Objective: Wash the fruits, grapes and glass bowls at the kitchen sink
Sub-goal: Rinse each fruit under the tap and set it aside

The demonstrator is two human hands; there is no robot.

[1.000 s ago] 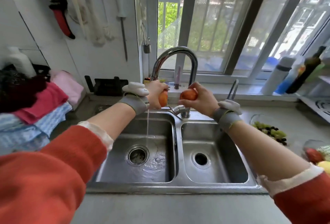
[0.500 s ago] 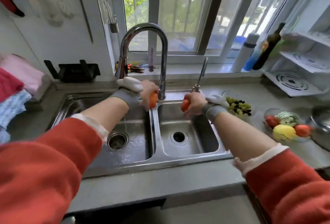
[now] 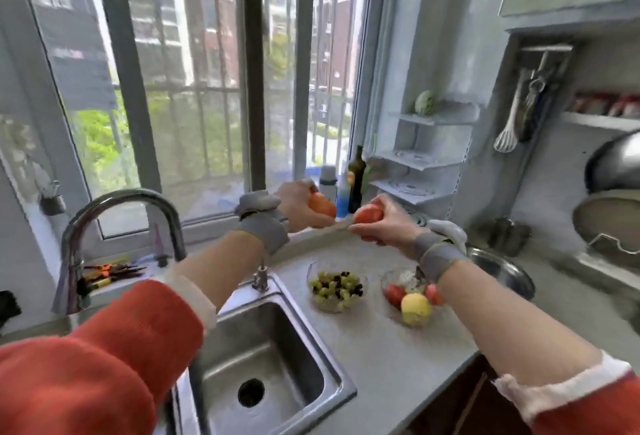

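Two orange-red fruits, smooth and round: one [image 3: 322, 204] gripped in my left hand [image 3: 300, 204], the other [image 3: 369, 214] in my right hand [image 3: 384, 223], both raised above the table [image 3: 377, 341] near the window sill. Below stand the grape bowl [image 3: 336, 290] and fruit bowl [image 3: 412, 299] (just beside each other), right of the sink [image 3: 263, 368]; bare table lies before them.

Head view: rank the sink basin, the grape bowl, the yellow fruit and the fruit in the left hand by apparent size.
1. sink basin
2. grape bowl
3. and 4. yellow fruit and the orange fruit held by the left hand: look alike, unranked; fingers partly hide the held one.
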